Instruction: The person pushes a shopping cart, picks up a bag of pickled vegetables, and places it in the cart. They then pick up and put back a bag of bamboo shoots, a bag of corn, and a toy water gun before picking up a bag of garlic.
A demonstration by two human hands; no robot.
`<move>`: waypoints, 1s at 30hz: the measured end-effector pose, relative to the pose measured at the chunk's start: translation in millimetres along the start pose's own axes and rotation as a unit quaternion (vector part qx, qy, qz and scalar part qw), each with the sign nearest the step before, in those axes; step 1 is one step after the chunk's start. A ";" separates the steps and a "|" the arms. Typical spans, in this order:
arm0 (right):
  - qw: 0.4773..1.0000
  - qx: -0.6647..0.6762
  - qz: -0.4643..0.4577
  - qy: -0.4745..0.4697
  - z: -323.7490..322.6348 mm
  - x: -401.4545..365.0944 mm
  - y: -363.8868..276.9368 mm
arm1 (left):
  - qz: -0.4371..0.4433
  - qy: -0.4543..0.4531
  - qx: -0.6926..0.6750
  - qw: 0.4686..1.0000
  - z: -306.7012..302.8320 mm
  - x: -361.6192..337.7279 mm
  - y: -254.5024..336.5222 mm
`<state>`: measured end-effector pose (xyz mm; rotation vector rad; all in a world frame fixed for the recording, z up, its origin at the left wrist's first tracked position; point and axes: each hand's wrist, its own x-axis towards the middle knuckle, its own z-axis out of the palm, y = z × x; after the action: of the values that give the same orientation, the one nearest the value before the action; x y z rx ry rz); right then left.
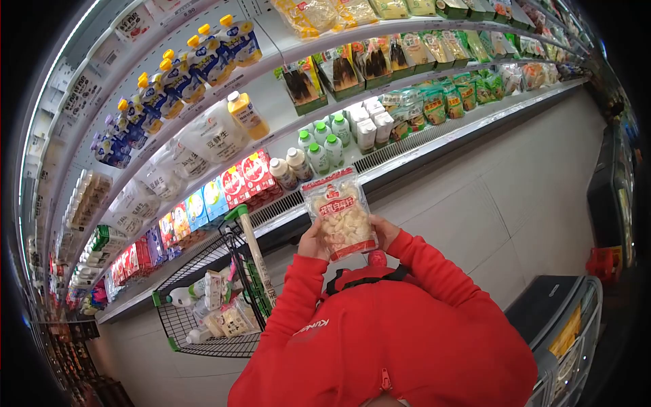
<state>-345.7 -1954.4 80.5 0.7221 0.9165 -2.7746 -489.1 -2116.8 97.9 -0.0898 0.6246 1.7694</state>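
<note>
A clear plastic bag with red print [341, 216], filled with pale pieces of food, is held upright in front of my chest. My left hand [312, 241] grips its lower left edge, and my right hand [386, 233] grips the lower right edge. The fingers behind the bag are partly hidden. Just beyond the bag, white bottles with green caps [332, 150] stand on the lowest shelf.
A black wire shopping cart [178, 325] with green trim holds bottles and packages at my left. Refrigerated shelves [434, 146] curve across the front, stocked with pouches, cartons and bags. A black-topped case [542, 305] stands at the lower right. Grey floor tiles [475, 203] show between.
</note>
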 end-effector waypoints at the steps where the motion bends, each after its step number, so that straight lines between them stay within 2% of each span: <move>1: 0.997 0.046 -0.017 -0.067 4.3 -0.4 2.9 | -0.006 -0.014 -0.002 1.000 3.2 1.6 -2.9; 4: 0.994 -0.046 -0.074 -0.068 25.5 -12.3 -2.8 | 0.023 -0.033 0.019 0.999 3.2 0.5 -10.0; 8: 0.996 -0.029 -0.075 -0.034 18.4 -14.7 3.5 | 0.044 -0.075 0.045 0.995 11.5 -11.5 -8.8; 11: 0.991 -0.063 -0.121 -0.003 2.8 -6.4 18.9 | 0.046 -0.064 0.045 0.996 -3.8 -12.1 -15.0; 14: 0.986 -0.100 -0.135 0.020 15.9 -10.7 17.1 | 0.056 -0.018 0.047 0.997 -10.7 -13.9 -16.5; 17: 0.962 -0.226 -0.151 0.041 30.9 -15.1 13.8 | 0.030 0.021 0.083 0.996 -22.4 -13.8 -17.4; 18: 0.936 -0.303 -0.176 0.042 32.2 -15.0 14.9 | 0.018 0.028 0.061 0.998 -33.6 -7.5 -21.9; 19: 0.887 -0.415 -0.196 0.053 33.7 -16.5 16.0 | 0.024 0.011 0.035 0.999 -18.6 -6.3 -24.6; 20: 0.853 -0.475 -0.211 0.044 47.1 -24.3 9.1 | 0.038 -0.007 0.062 0.997 -26.2 0.1 -29.7; 21: 0.817 -0.533 -0.218 0.030 63.8 -34.0 3.3 | 0.010 -0.040 0.045 0.998 -13.2 -1.6 -29.6; 23: 0.792 -0.575 -0.202 0.038 77.0 -39.5 1.7 | -0.002 -0.090 0.015 0.996 -38.4 9.2 -31.2; 25: 0.795 -0.562 -0.228 0.033 72.4 -37.1 6.3 | -0.005 -0.096 0.020 0.995 -28.1 8.1 -26.3; 26: 0.794 -0.561 -0.232 0.020 68.4 -35.2 7.1 | 0.001 -0.061 0.008 0.998 -22.9 6.6 -27.2; 28: 0.798 -0.552 -0.242 -0.008 63.5 -36.8 -1.1 | 0.054 -0.070 0.117 0.989 -5.7 3.1 -32.5; 29: 0.821 -0.517 -0.242 0.015 60.6 -38.1 -6.2 | 0.045 -0.071 0.121 0.989 -5.8 4.5 -32.2; 30: 0.843 -0.479 -0.241 0.036 56.1 -38.4 -9.3 | -0.027 -0.084 0.044 0.995 -11.2 9.7 -33.5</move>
<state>-337.0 -1981.0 143.2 0.4271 2.4779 -2.0868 -464.2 -2108.0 72.5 0.1006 0.5723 1.6758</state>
